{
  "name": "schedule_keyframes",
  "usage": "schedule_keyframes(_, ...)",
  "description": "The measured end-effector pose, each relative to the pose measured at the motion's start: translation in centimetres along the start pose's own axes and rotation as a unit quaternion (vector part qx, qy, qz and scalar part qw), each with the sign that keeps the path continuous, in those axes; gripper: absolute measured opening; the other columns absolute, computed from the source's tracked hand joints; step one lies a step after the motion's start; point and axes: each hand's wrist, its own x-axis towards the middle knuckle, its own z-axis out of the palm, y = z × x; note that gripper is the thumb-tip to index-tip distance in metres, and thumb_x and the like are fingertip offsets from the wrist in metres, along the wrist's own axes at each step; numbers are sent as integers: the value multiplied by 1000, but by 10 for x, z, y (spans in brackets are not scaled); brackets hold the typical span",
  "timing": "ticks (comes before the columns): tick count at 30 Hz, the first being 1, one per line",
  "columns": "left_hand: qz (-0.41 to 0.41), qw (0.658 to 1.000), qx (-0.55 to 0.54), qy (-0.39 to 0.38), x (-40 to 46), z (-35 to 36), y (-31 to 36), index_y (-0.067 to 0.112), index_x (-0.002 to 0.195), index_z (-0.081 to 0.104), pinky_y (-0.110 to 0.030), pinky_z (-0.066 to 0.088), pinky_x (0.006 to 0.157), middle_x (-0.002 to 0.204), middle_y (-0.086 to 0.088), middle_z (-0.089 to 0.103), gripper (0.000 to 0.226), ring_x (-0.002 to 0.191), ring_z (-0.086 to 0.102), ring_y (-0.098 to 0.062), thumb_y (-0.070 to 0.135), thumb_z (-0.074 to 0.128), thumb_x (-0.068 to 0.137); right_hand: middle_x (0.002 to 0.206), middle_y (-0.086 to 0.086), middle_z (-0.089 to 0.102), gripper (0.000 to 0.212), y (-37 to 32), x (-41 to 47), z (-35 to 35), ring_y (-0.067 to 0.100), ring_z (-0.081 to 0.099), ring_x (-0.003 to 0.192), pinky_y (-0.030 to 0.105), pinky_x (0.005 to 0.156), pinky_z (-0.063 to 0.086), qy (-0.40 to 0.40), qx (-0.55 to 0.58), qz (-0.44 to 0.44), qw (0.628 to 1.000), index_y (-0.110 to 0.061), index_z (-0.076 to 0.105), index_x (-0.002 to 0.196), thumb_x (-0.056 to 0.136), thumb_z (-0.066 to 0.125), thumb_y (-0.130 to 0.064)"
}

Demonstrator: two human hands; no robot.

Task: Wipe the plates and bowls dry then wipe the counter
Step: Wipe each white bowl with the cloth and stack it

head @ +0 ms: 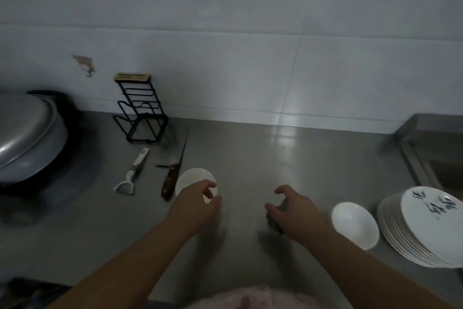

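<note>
White glazed bowl [194, 178] is sitting beyond the left hand [198, 204], whose loosely curled fingers are gripping nothing; it is probably slippery, brittle and best pinched by its rim. The right hand [295, 213] is clutching a dark cloth [274, 223].

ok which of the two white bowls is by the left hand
The white bowl beside the knife, under the left hand. The other bowl sits by the plate stack.

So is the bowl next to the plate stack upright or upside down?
Upright. The bowl shows its white hollow inside facing up, and it sits on the counter beside the plate stack. It looks empty.
</note>
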Motion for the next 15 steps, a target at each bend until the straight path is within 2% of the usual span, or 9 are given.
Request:
schedule_keyframes(2, 7, 999, 40, 16, 3, -19, -25, 32, 128, 61, -31, 50, 87, 106, 13, 58, 38, 89, 58, -11, 42, 67, 91, 67, -12, 68, 40, -24, 9, 19, -2, 62, 53, 24, 57, 54, -3, -4, -9, 1000, -35, 53, 125, 92, 66, -54)
schedule_keyframes(4, -3, 998, 67, 22, 8, -33, -45, 29, 137, 54, -34, 49, 93, 119, 6, 54, 46, 103, 58, -17, 42, 64, 93, 71, -14, 67, 42, -46, 17, 36, -1, 62, 57, 22, 57, 53, -19, -12, -12, 1000, -35, 53, 127, 92, 66, -56)
schedule_keyframes(7, -20, 994, 107, -6, 20, -43, -66, 25, 145, 44, -39, 48, 99, 136, -1, 51, 57, 119, 57, -25, 47, 59, 94, 80, -15, 65, 49, -74, 29, 59, 3, 64, 65, 29, 67, 60, -37, -13, -17, 999, -36, 52, 133, 91, 65, -59)
schedule_keyframes(12, -5, 994, 103, -42, 40, -46, -80, 24, 136, 49, -39, 51, 92, 127, -3, 56, 49, 111, 59, -25, 42, 62, 93, 79, -18, 63, 65, -103, 42, 90, 5, 63, 72, 36, 79, 62, -48, 12, -21, 999, -35, 44, 149, 92, 68, -51)
schedule_keyframes(15, 17, 994, 98, -44, 46, -46, -87, 25, 132, 53, -39, 51, 90, 119, -2, 57, 43, 105, 60, -23, 35, 64, 93, 81, -17, 63, 66, -113, 44, 105, 5, 64, 76, 39, 79, 63, -49, 35, -9, 998, -35, 43, 150, 91, 69, -47)
